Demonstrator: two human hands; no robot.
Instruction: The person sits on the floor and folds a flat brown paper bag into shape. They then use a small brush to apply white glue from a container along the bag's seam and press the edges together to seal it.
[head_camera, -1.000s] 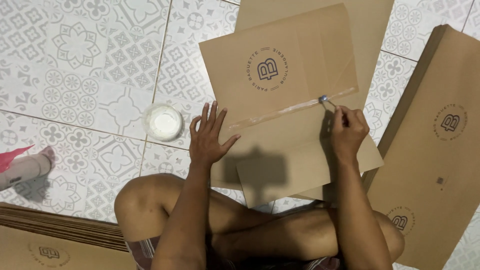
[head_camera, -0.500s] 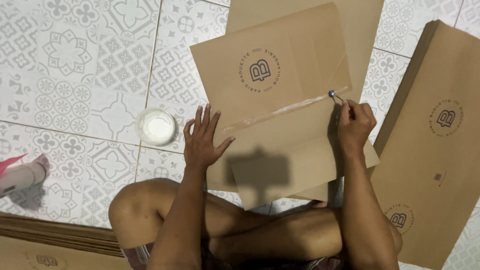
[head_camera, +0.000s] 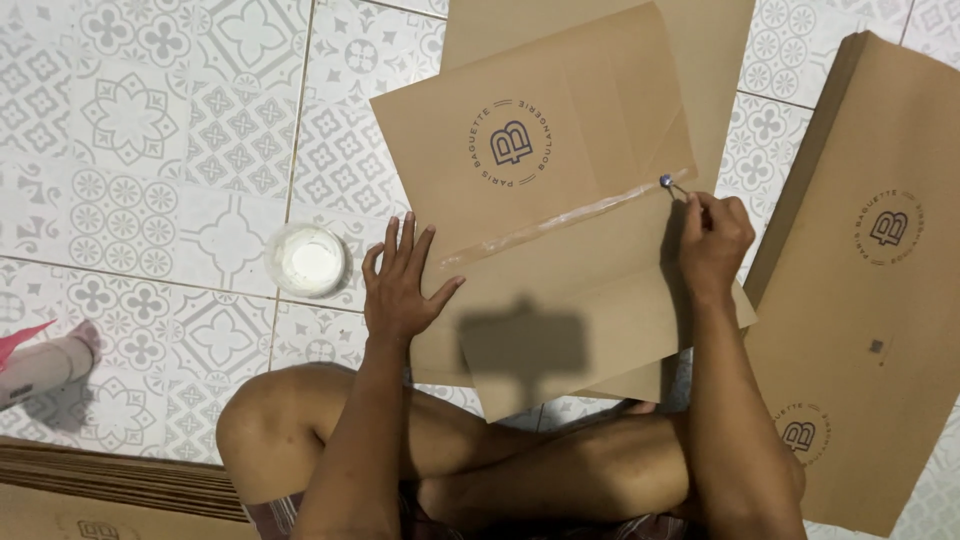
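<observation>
Your left hand (head_camera: 398, 285) lies flat and open, pinning the brown paper sheet (head_camera: 560, 240) while your right hand (head_camera: 712, 240), pinched on the small brush (head_camera: 668, 184), finishes the glue stripe (head_camera: 560, 220); folding looks next.

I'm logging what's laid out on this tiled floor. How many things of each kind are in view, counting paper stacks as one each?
Brown paper sheet under the left hand: 1
Brown paper stacks: 2
Small applicator in the right hand: 1
Round white cup: 1
Total: 5
</observation>
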